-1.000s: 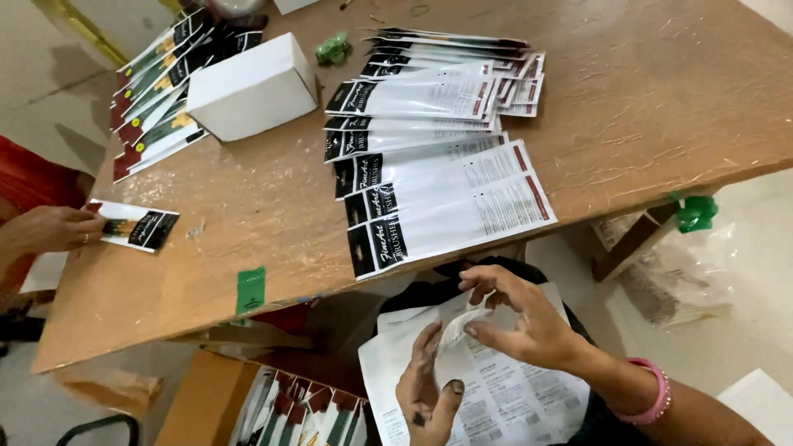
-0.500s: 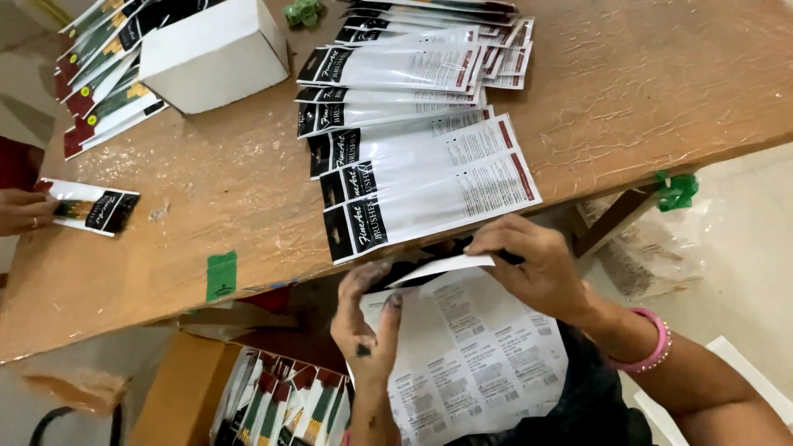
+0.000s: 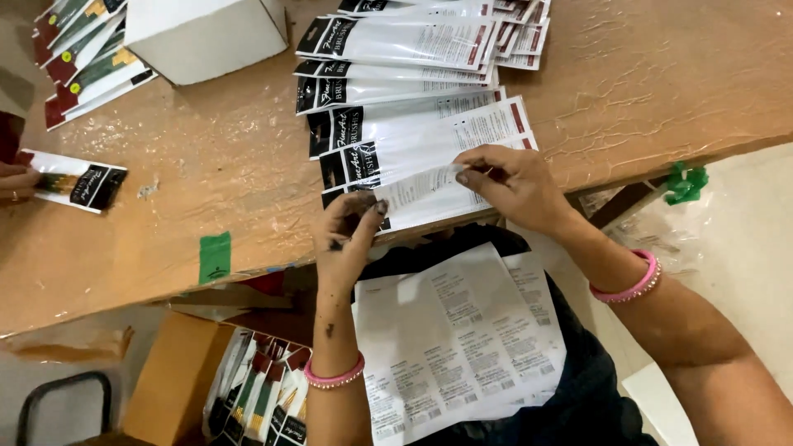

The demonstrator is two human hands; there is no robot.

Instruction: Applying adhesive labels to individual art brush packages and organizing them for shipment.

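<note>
Pressing down at the near edge of the tabletop (image 3: 165, 206), both hands work on the nearest clear sleeve (image 3: 429, 194), the lowest of a fanned row of long black-headed packets (image 3: 396, 49) running up the centre of the frame. The right hand (image 3: 508, 186) has its fingers pinched on a small white sticker (image 3: 450, 171) at the sleeve's middle; the left hand (image 3: 351, 231) has its fingers curled loosely, tips resting on the sleeve's black end, gripping nothing that I can make out.

Likely trouble: the sleeve overhangs the table edge, so a slack left hand could let it slide off, and the sticker could land crooked or crease if the plastic shifts.

The tabletop is worn, pale-streaked brown board with a green tape patch (image 3: 215, 256) at lower left. A white box (image 3: 206, 33) sits at the top left beside coloured packets (image 3: 83, 62). Another person's hand (image 3: 16, 182) shows at the left edge. Label sheets (image 3: 454, 330) lie on the lap; a cardboard box (image 3: 173, 372) of packets stands on the floor below.
</note>
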